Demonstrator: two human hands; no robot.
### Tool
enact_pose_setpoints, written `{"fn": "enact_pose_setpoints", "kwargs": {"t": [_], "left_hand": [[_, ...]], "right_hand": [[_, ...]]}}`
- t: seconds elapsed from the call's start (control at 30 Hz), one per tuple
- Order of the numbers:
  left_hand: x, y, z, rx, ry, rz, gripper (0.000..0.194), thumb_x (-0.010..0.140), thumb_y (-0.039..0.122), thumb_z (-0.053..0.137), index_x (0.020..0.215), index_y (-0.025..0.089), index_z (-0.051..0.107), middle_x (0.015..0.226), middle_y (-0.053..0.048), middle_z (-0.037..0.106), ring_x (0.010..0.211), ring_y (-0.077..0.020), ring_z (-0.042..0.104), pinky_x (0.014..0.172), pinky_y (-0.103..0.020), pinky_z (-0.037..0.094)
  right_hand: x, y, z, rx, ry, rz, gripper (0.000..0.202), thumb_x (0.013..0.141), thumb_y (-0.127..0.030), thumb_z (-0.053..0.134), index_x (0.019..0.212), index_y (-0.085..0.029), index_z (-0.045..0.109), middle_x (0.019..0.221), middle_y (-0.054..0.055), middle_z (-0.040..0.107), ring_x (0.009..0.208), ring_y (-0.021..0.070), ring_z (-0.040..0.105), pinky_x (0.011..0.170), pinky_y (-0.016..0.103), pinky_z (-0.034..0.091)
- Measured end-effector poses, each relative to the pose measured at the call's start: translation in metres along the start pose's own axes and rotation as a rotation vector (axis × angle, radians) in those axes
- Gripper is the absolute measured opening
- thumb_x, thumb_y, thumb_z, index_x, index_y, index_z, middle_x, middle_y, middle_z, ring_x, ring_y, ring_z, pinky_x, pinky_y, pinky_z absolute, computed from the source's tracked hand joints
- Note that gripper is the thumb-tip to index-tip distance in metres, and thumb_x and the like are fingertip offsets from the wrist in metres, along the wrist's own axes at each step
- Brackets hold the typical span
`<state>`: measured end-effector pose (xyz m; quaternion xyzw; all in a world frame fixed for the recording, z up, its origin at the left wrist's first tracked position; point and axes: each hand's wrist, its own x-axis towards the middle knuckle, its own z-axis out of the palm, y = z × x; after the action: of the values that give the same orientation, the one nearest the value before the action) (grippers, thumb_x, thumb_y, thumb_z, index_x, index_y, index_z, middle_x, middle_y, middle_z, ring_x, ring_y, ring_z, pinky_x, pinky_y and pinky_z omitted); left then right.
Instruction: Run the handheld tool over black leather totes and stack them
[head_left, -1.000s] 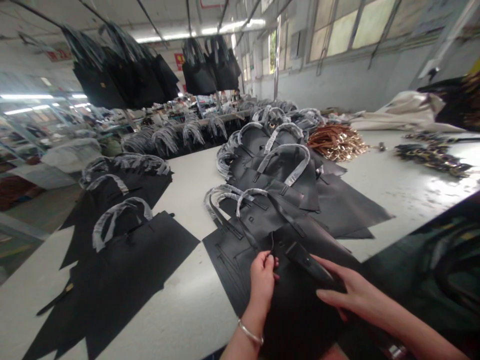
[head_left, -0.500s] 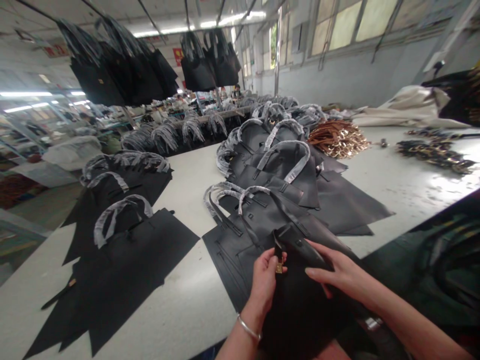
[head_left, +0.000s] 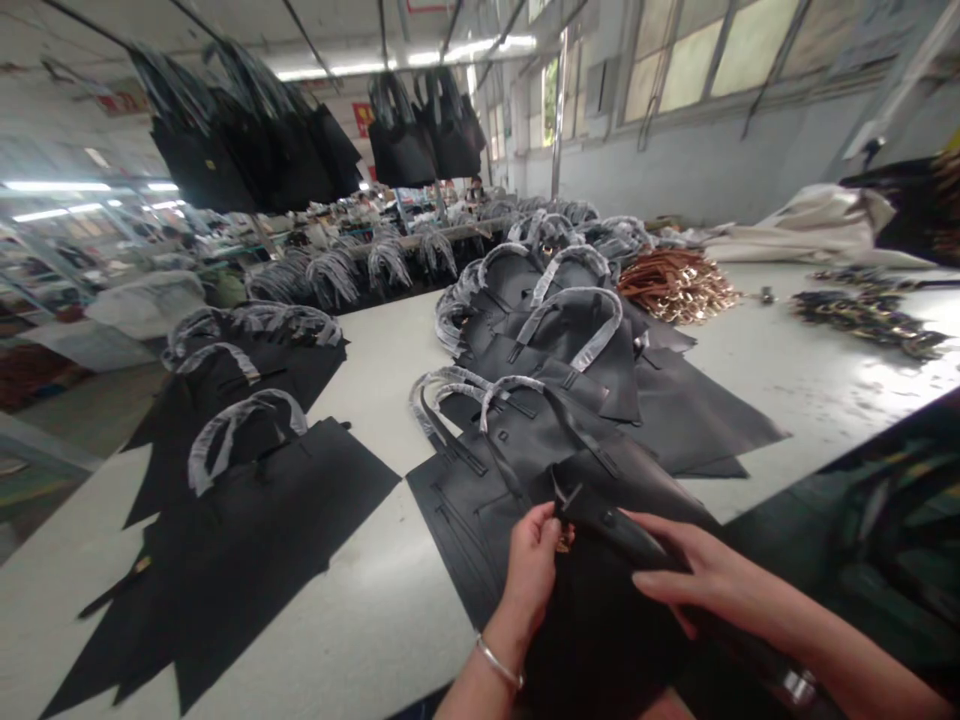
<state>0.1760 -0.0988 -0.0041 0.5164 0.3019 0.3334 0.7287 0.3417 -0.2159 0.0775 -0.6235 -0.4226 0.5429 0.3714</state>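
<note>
In the head view a black handbag (head_left: 600, 625) lies close in front of me, its top edge raised. My left hand (head_left: 531, 562) is closed on a short black strap (head_left: 566, 495); gold-coloured hardware (head_left: 564, 540) shows at its fingertips. My right hand (head_left: 701, 572) grips the bag's upper edge at the right, with the thumb in front and the fingers along the top. Part of the fingers is hidden by the black material. Just beyond lie more black bags (head_left: 551, 425) with plastic-wrapped handles.
Stacked black bags (head_left: 262, 530) lie on the left of the white table (head_left: 375, 590). Brown straps with gold clasps (head_left: 675, 285) and dark straps with metal hardware (head_left: 862, 315) lie at the back right. Black bags (head_left: 247, 145) hang overhead.
The bag's top edge has tilted and folded lower towards the right. My right hand has moved slightly right and down with it. The gold hardware has turned in my left hand.
</note>
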Motion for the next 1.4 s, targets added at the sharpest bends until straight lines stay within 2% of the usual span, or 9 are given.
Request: {"fn": "enact_pose_setpoints", "kwargs": {"t": [0.1,0.23,0.4,0.57,0.8,0.93,1.13,1.27,1.4], "left_hand": [[0.000,0.003,0.001,0.012,-0.013,0.005,0.040,0.080,0.045,0.065,0.103,0.012,0.068,0.086,-0.009,0.067,0.075,-0.0171,0.058,0.072,-0.027,0.043],[-0.001,0.009,0.008,-0.090,0.053,-0.063,0.040,0.072,0.040,0.073,0.099,0.011,0.069,0.090,-0.011,0.068,0.078,-0.0180,0.060,0.075,-0.028,0.045],[-0.002,0.018,0.024,-0.200,0.121,-0.166,0.040,0.068,0.035,0.075,0.099,0.009,0.069,0.086,-0.012,0.069,0.072,-0.0190,0.063,0.068,-0.028,0.047],[0.000,0.014,0.037,-0.211,0.082,-0.134,0.043,0.071,0.041,0.075,0.099,0.009,0.070,0.088,-0.012,0.069,0.075,-0.0200,0.063,0.072,-0.029,0.049],[0.005,0.019,0.024,0.430,0.216,0.188,0.012,0.077,0.027,0.067,0.080,0.017,0.072,0.083,-0.007,0.067,0.079,-0.0215,0.060,0.074,-0.030,0.046],[0.016,0.040,0.015,0.633,0.030,0.352,0.014,0.081,0.017,0.059,0.086,0.022,0.072,0.085,-0.004,0.066,0.077,-0.0188,0.059,0.072,-0.027,0.043],[0.035,0.052,0.005,0.817,-0.273,0.257,0.015,0.080,0.016,0.056,0.072,0.019,0.068,0.070,-0.003,0.064,0.063,-0.0162,0.056,0.062,-0.026,0.038],[0.036,0.045,0.003,0.733,-0.323,0.131,0.020,0.083,0.023,0.052,0.067,0.017,0.062,0.061,-0.002,0.060,0.054,-0.0145,0.053,0.053,-0.024,0.036],[0.033,0.028,0.000,0.366,-0.231,-0.004,0.022,0.083,0.036,0.055,0.073,0.016,0.056,0.063,-0.002,0.059,0.055,-0.0152,0.057,0.054,-0.024,0.044]], "right_hand": [[0.000,0.000,0.003,-0.014,-0.008,-0.004,0.077,0.075,-0.044,0.070,0.142,-0.018,0.040,0.087,0.003,0.068,0.044,0.0101,0.055,0.041,0.021,0.044],[0.018,-0.010,0.004,-0.060,0.218,-0.072,0.079,0.075,-0.039,0.069,0.142,-0.014,0.035,0.069,-0.002,0.064,0.044,0.0121,0.056,0.045,0.022,0.046],[0.043,-0.012,-0.002,-0.081,0.278,-0.055,0.051,0.072,-0.037,0.069,0.114,-0.012,0.054,0.063,-0.002,0.062,0.045,0.0126,0.055,0.044,0.023,0.045],[0.061,-0.002,0.003,-0.031,0.320,-0.133,0.044,0.066,-0.026,0.070,0.106,-0.013,0.055,0.083,0.004,0.067,0.068,0.0184,0.063,0.053,0.025,0.051],[0.070,0.004,0.008,0.035,0.324,-0.150,0.051,0.060,-0.014,0.067,0.109,-0.013,0.054,0.089,0.004,0.070,0.077,0.0196,0.066,0.066,0.027,0.052],[0.072,0.008,0.006,-0.007,0.327,-0.166,0.055,0.060,-0.013,0.068,0.113,-0.012,0.054,0.094,0.005,0.070,0.082,0.0199,0.065,0.069,0.027,0.052],[0.077,0.018,0.007,-0.077,0.346,-0.193,0.059,0.059,-0.012,0.069,0.115,-0.014,0.054,0.097,0.005,0.069,0.090,0.0218,0.065,0.080,0.029,0.051],[0.074,0.017,0.008,-0.057,0.333,-0.191,0.059,0.058,-0.011,0.069,0.115,-0.014,0.053,0.098,0.005,0.069,0.090,0.0219,0.065,0.081,0.030,0.052],[0.070,0.008,0.009,0.055,0.286,-0.164,0.057,0.060,-0.012,0.068,0.115,-0.014,0.051,0.094,0.005,0.070,0.090,0.0228,0.066,0.078,0.030,0.053]]}}
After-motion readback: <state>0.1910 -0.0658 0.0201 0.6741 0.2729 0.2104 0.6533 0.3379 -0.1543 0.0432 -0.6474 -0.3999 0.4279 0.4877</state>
